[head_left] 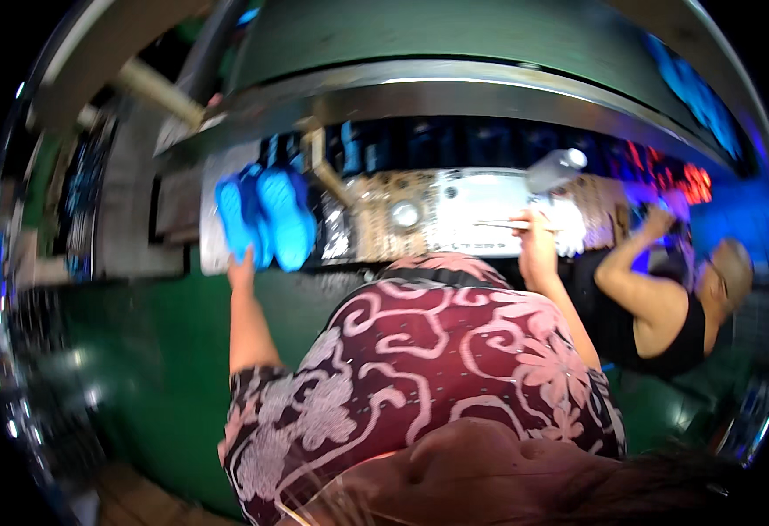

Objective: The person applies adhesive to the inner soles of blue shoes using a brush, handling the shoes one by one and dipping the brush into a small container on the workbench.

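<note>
My left hand [242,266] is closed on the lower end of a bright blue shoe sole [237,215] at the left of the bench. A second blue sole [286,219] lies right beside it, and darker blue shows between the two. In front of me at the right, my right hand [537,241] is closed around a thin, light stick-like tool [500,224] that points left over a white sheet [472,206]. Blur hides what its tip is like. Beyond this hand is a pale, tilted cylinder [553,173], possibly a bottle.
A small round container [405,213] rests on brown, stained covering left of the white sheet. Behind the bench runs a metal rail [455,88] with a green belt surface [455,35] past it. Another person [665,307] works close by on my right.
</note>
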{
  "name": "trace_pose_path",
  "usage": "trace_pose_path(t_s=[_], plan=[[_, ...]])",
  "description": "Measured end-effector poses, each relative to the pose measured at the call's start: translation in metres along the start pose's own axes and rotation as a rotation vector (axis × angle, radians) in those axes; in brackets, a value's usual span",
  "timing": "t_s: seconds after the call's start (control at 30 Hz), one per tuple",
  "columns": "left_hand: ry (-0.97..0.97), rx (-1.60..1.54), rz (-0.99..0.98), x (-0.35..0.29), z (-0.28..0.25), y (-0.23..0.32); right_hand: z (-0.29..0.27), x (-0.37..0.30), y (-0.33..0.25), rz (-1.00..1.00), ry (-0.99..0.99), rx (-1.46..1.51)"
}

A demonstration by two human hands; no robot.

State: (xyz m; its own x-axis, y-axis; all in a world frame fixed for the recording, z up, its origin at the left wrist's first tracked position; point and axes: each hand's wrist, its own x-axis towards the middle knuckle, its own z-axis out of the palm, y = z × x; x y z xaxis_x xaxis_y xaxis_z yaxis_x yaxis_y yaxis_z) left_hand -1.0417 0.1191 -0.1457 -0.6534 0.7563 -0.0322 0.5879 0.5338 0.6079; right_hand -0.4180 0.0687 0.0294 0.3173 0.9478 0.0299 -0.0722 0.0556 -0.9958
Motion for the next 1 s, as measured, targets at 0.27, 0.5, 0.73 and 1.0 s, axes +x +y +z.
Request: trace_pose_path(t_s=[0.27, 0.5, 0.73, 1.0], plan=[[0.201, 0.252, 0.056, -0.008, 0.002, 0.069, 0.007, -0.012, 0.007, 0.165, 0.101, 0.211], [-0.342, -0.385, -0.132, 0.018, -0.017, 0.006, 0.026, -0.004, 0.012, 0.158, 0.087, 0.188], [-0.488, -1.392, -0.341, -0.069, -0.089, 0.093, 0.026, -0.004, 0.021, 0.170, 0.175, 0.135], [-0.359, -1.112, 0.140, -0.170, -0.064, 0.212, 0.069, 0.018, -0.011, 0.114, -0.031, 0.190]])
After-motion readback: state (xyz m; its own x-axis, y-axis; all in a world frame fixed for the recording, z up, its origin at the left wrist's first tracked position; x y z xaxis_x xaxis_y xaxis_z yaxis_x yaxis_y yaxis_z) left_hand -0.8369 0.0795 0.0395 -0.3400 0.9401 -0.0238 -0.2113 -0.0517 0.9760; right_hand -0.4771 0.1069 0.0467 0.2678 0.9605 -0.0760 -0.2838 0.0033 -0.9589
